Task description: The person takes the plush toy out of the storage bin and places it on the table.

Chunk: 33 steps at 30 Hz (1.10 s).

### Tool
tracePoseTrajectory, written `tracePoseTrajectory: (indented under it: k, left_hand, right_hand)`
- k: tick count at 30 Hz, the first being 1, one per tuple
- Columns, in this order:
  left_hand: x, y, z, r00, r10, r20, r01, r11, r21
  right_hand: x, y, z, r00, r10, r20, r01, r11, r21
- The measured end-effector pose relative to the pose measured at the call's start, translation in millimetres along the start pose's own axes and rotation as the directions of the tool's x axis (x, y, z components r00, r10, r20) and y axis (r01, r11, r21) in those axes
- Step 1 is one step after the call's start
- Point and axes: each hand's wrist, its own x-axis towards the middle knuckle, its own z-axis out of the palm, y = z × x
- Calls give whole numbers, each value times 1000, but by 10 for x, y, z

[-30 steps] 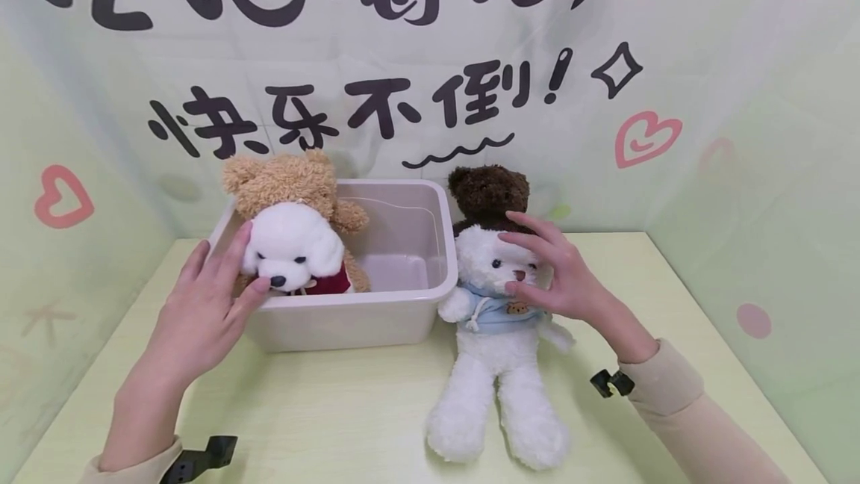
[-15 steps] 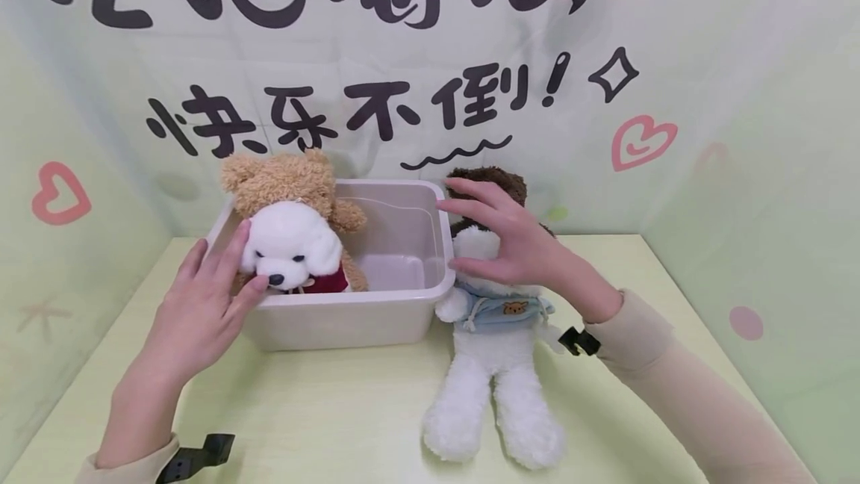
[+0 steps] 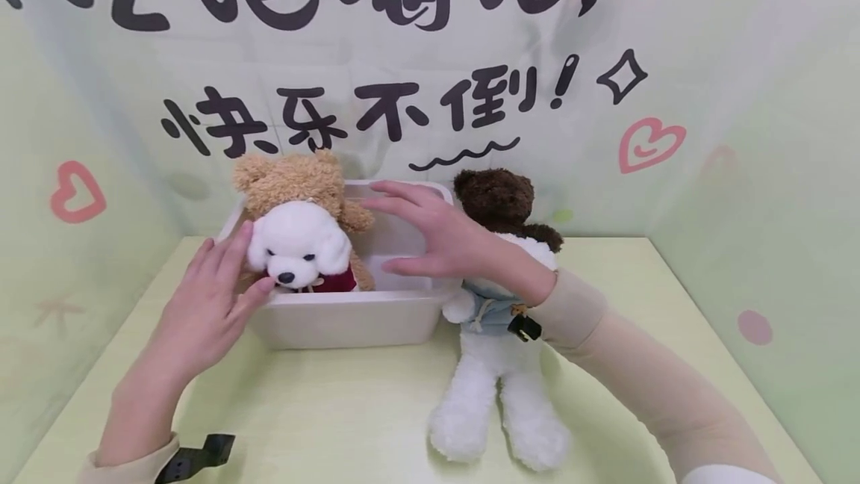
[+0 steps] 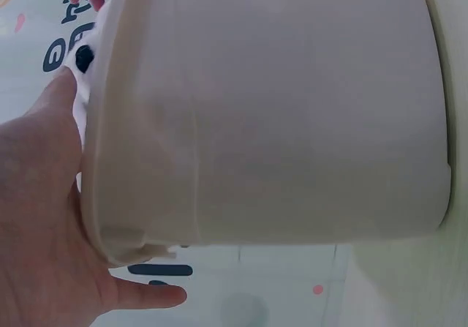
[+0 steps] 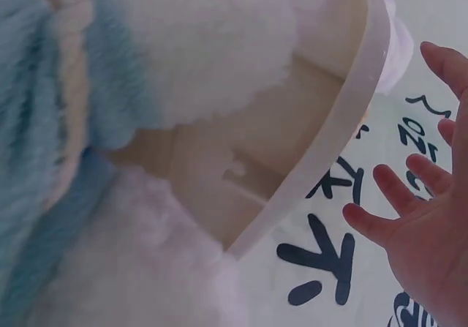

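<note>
Head view: bin (image 3: 349,327) on the counter (image 3: 336,417); in it, dog (image 3: 295,237) in front of tan bear (image 3: 295,181). Left hand (image 3: 201,312) at the bin's near left corner, fingers spread beside the dog's face. Right hand (image 3: 453,241) over the bin, fingers apart. White bear (image 3: 497,394) just right of the bin, brown bear (image 3: 493,196) behind it.

Left wrist view: left hand at the bin's rim, thumb near the dog's nose.

Right wrist view: right hand's fingers spread, clear of the rim.
</note>
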Motion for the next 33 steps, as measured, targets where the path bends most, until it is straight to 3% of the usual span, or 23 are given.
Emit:
tracePoseTrajectory:
  k: [4, 11, 17, 25, 29, 33]
  left_hand:
    - [-108, -49, -40, 1000, -15, -1, 15, 999, -38]
    - [-264, -142, -82, 998, 6, -67, -5, 1000, 13]
    - [-213, -147, -95, 999, 15, -34, -14, 1000, 5]
    - [-162, -89, -65, 998, -45, 40, 45, 999, -1]
    - [-161, -59, -39, 996, -69, 50, 69, 998, 2]
    - [-173, -52, -32, 995, -83, 62, 82, 997, 10]
  right_hand:
    - [87, -21, 46, 999, -25, 26, 25, 999, -20]
    - [232, -128, 65, 991, 23, 132, -10, 995, -99]
    - [470, -251, 167, 967, 72, 246, -11, 971, -238]
    - [730, -350, 467, 921, 95, 377, 97, 882, -461]
    - [770, -352, 583, 916, 102, 388, 104, 874, -475]
    - [782, -350, 640, 920, 96, 381, 96, 885, -456]
